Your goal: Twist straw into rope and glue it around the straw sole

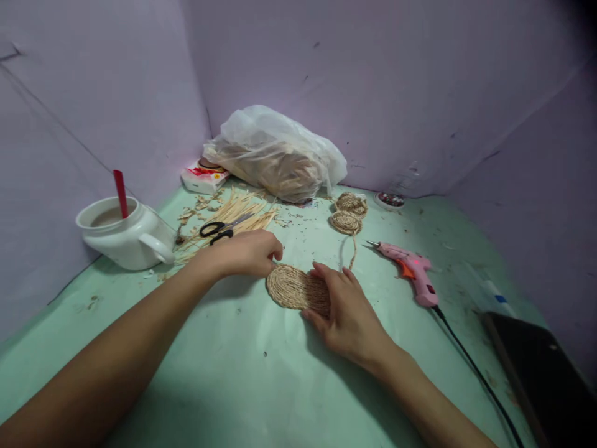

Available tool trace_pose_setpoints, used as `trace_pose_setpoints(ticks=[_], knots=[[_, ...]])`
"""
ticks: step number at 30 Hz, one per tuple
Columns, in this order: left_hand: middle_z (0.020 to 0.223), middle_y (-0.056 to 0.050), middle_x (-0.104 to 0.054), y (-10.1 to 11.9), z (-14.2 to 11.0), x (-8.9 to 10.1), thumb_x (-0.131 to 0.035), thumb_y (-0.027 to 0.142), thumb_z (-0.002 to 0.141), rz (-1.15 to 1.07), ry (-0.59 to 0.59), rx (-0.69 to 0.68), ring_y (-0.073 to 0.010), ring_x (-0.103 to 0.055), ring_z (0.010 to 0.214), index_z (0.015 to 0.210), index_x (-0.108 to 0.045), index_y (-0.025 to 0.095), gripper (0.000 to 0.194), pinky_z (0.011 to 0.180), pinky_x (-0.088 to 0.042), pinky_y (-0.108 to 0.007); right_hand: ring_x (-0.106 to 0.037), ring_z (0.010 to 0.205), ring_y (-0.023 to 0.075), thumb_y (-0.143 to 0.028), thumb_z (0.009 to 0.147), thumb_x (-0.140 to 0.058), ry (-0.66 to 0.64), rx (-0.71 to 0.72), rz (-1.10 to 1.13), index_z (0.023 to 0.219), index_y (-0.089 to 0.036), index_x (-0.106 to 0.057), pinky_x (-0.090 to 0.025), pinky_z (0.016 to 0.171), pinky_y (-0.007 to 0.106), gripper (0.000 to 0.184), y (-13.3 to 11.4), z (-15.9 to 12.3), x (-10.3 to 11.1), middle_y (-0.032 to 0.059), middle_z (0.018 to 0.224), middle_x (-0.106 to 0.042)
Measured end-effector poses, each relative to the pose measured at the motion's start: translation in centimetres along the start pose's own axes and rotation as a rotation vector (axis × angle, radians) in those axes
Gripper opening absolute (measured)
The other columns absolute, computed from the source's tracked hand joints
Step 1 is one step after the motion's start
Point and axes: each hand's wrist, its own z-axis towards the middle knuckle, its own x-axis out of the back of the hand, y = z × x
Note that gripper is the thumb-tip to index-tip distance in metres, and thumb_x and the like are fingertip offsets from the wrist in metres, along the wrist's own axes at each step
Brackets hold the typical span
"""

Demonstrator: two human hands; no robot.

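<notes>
An oval mat of coiled, braided natural fibre [291, 287] lies at the middle of the table. My right hand [347, 305] grips its right end, thumb at the near edge and fingers over the far edge. At the mat's upper left edge is my left hand [252, 252], its fingers curled closed; whatever they pinch is hidden. From near my right fingers a braided cord [353, 252] runs back to a coiled bundle of the same braid [346, 222]. Scissors with black handles [219, 229] lie just beyond my left hand, on loose pale fibre strands [254, 208].
A pink glue gun [410, 267] lies at right, its black cable trailing nearside. A dark flat object [541, 373] is at lower right. A white jug [125, 239] with a red handle inside stands left. Behind are a plastic bag [280, 155], a small box [203, 180] and walls.
</notes>
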Motion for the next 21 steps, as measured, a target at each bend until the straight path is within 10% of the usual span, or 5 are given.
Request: trace_pose_setpoints(ticks=[14,21], knots=[[0.077,-0.004,-0.068,0.3,0.4,-1.0,-0.05,0.025,0.069,-0.121,-0.036,-0.113,-0.0162,-0.057,0.067,0.087,-0.067,0.019,0.025,0.058,-0.039,-0.025,-0.049,0.093,0.0259,-0.021,0.059,-0.059,-0.066,-0.028,-0.033,0.116,-0.012,-0.049,-0.038,0.088,0.043,0.059,0.3,0.7,1.2,0.0109,0.102,-0.06],[0.089,-0.007,-0.067,1.7,0.6,-1.5,-0.05,0.024,0.073,-0.143,0.161,-0.11,-0.0184,-0.059,0.08,0.093,-0.068,0.018,0.028,0.069,-0.042,-0.028,-0.049,0.094,0.0243,-0.018,0.059,-0.06,-0.054,-0.07,0.058,0.111,-0.015,-0.049,-0.038,0.087,0.04,0.053,1.0,0.3,1.2,0.0092,0.102,-0.06]])
